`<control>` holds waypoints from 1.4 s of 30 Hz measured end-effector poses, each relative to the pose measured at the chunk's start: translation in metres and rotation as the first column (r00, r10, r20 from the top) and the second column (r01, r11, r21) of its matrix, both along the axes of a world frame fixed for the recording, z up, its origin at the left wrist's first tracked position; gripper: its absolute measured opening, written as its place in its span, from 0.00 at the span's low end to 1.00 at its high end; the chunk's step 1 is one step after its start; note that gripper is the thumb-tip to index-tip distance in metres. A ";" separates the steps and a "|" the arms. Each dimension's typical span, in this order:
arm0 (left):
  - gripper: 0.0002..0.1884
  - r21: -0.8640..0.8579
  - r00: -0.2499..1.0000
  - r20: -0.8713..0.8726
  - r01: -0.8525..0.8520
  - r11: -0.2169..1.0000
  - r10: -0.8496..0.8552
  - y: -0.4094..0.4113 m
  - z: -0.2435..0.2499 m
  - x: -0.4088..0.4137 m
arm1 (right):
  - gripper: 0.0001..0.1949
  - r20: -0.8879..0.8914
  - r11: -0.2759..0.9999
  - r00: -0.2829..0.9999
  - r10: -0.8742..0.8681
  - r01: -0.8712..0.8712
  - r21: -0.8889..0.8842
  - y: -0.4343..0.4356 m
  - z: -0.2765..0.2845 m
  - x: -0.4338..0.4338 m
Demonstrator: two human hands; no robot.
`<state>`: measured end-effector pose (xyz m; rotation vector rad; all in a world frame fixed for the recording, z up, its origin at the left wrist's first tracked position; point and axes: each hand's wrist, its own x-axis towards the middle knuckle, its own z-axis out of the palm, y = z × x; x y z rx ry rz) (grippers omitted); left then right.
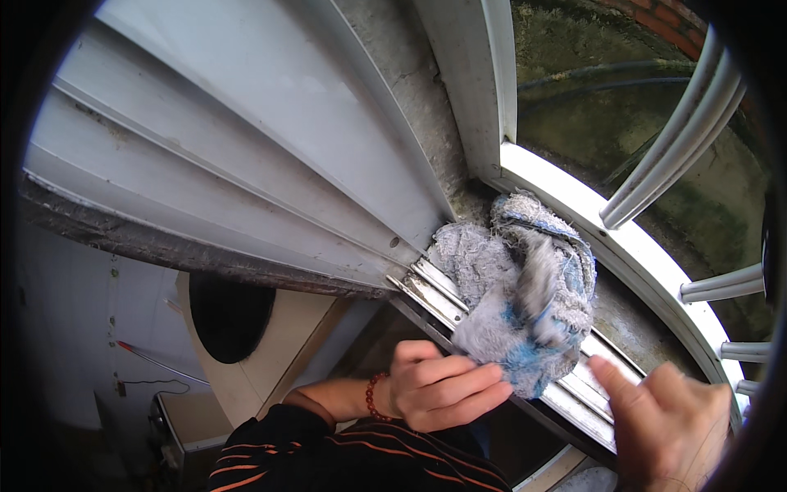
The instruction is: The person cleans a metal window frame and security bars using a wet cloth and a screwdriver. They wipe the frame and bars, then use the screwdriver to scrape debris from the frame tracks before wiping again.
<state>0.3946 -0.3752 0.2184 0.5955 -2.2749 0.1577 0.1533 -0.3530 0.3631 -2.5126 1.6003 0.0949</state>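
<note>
A worn grey and blue terry cloth (522,289) lies bunched over the dirty white window track (439,301), partly blurred. My left hand (452,384), with a beaded bracelet at the wrist, pinches the cloth's lower edge between thumb and fingers. To the right of the cloth, my right hand (667,418) is over the track, blurred, its thumb or a finger extended toward the cloth; whether it holds anything cannot be told. The cloth hides the middle of the track.
White frame panels (264,123) rise at the upper left. An outer white frame (645,258) with curved bars (676,135) borders the sill on the right. Below left are a table (283,338) with a black round object (232,317) and a box-like object (197,415).
</note>
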 end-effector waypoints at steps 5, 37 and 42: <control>0.15 -0.049 0.999 -0.014 -0.030 0.998 0.029 -0.010 0.004 0.017 | 0.21 0.151 0.988 0.984 0.091 -0.108 0.110 -0.018 -0.030 0.031; 0.16 0.152 0.988 -0.151 -0.001 0.988 0.024 0.000 -0.014 0.046 | 0.19 0.759 0.965 0.624 0.185 -0.262 -0.020 -0.069 -0.106 0.067; 0.15 0.163 0.987 -0.148 -0.037 0.986 0.061 -0.001 -0.014 0.051 | 0.24 0.714 0.963 0.650 0.259 -0.228 -0.141 -0.070 -0.092 0.074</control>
